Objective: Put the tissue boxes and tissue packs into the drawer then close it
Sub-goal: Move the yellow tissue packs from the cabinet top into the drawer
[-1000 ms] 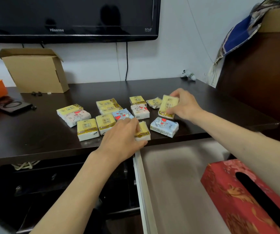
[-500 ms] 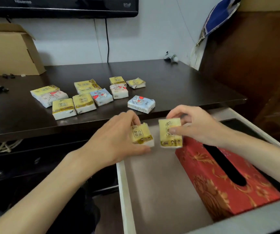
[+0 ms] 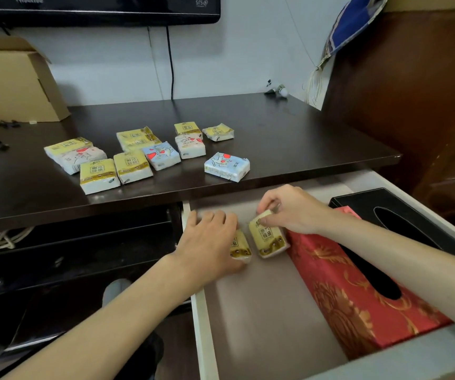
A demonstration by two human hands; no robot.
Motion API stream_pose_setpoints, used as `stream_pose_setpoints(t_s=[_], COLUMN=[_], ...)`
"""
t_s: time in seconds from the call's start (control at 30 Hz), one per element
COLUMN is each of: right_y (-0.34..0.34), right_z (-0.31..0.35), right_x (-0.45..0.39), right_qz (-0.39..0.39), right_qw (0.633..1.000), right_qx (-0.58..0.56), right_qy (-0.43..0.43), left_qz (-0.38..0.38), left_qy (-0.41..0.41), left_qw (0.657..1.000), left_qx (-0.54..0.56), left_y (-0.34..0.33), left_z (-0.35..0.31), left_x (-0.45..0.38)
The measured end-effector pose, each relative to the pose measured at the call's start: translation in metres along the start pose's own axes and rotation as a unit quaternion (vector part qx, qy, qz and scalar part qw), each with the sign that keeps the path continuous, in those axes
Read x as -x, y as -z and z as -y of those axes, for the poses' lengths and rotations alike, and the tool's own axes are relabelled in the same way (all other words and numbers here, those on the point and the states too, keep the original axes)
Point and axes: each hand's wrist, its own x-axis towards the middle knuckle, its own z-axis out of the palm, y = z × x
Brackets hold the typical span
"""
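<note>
The white drawer [image 3: 203,325] is pulled out below the dark table [image 3: 289,138]. Inside it lie a red patterned tissue box [image 3: 338,294] and, to its right, a black tissue box [image 3: 371,198]. My left hand [image 3: 209,239] holds a yellow tissue pack [image 3: 240,246] low over the drawer floor at its back left. My right hand [image 3: 292,208] grips another yellow tissue pack [image 3: 268,235] just beside it, against the red box. Several yellow, blue and white tissue packs [image 3: 226,166] remain on the table.
A cardboard box [image 3: 12,83] stands at the table's back left, under a wall-mounted TV [image 3: 97,8]. A dark wooden cabinet [image 3: 412,91] rises on the right with folded cloth on top. Open dark shelves with cables sit left of the drawer.
Both hands carried their yellow packs off the table's edge and down into the drawer, now low near its back left beside the red box.
</note>
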Motion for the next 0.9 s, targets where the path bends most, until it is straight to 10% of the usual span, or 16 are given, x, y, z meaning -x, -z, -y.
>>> stream_pose_setpoints(t_s=[0.37,0.9], right_y=[0.017,-0.011], right_z=[0.01,0.015], right_x=[0.011,0.005], right_qz=[0.231,0.12], right_qw=[0.932,0.951], right_qx=[0.277,0.279], right_qy=[0.038,0.063], left_qz=[0.102,0.106], left_qy=[-0.032,-0.015], left_qw=[0.993,0.994], left_qx=[-0.043,-0.012], left_y=[0.006,0.009], left_z=[0.017,0.02], left_x=[-0.012,-0.026])
